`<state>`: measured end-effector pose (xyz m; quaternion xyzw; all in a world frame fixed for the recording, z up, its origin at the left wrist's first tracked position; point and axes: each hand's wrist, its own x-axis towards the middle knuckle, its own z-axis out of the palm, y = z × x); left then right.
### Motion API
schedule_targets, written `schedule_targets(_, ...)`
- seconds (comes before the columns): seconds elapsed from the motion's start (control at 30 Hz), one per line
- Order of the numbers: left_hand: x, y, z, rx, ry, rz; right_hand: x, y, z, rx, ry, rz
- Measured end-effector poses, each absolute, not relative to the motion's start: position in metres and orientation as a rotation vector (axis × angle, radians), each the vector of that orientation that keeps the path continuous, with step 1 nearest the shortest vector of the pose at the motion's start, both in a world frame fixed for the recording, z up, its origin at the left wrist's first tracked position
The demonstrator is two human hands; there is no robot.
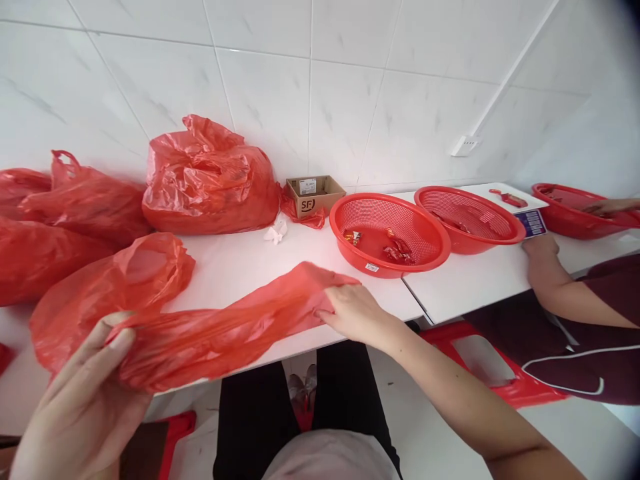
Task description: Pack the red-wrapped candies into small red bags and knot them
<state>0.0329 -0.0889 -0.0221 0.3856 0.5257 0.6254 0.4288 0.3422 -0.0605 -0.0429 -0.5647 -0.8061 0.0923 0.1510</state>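
Note:
A thin red plastic bag is stretched flat between my two hands, over the front edge of the white table. My left hand pinches its left end between thumb and fingers. At the other end, my right hand grips the bag; part of its fingers is hidden by the plastic. Just behind the left hand lies another loose, opened red bag. Beyond my right hand stands a red mesh basket with several small wrapped pieces at its bottom.
Full red bags stand along the tiled wall at left and centre. A small cardboard box sits behind a crumpled tissue. Further right are a second basket, a scale and a co-worker's arm by a third basket.

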Motion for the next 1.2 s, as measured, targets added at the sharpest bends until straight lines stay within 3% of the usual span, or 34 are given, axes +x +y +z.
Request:
schedule_targets(0.13,0.043,-0.075,-0.038,1.479,1.411,1.731,0.346,-0.055,-0.024,-1.772,-2.337,0.111)
schedule_targets(0.3,0.045,-0.067,-0.064,2.313,1.174,1.023,0.355,-0.046,-0.028,-1.989,-2.367,0.102)
schedule_targets(0.37,0.046,-0.065,-0.074,2.318,1.324,0.852,0.360,-0.046,-0.030,-1.967,-2.412,0.135)
schedule_targets(0.5,0.055,-0.056,-0.084,2.287,1.837,0.799,0.367,-0.058,-0.025,-1.673,-2.602,0.481)
schedule_targets(0.6,0.062,-0.046,-0.085,2.269,1.971,0.742,0.364,-0.067,-0.013,-1.424,-2.654,0.664)
schedule_targets(0.73,0.078,-0.044,-0.078,2.210,1.748,0.694,0.341,-0.061,-0.010,-1.171,-2.486,0.450)
schedule_targets(0.93,0.085,-0.058,-0.062,1.882,1.354,0.720,0.323,-0.026,-0.039,-1.107,-2.741,0.165)
schedule_targets(1.0,0.070,-0.056,-0.063,1.849,1.317,0.738,0.333,-0.021,-0.042,-1.334,-2.813,0.291)
schedule_targets(1.1,0.043,-0.041,-0.077,1.893,1.453,0.732,0.348,-0.026,-0.037,-1.679,-2.932,0.771)
schedule_targets(1.2,0.033,-0.022,-0.094,2.013,1.659,0.720,0.355,-0.035,-0.024,-1.499,-3.002,1.158)
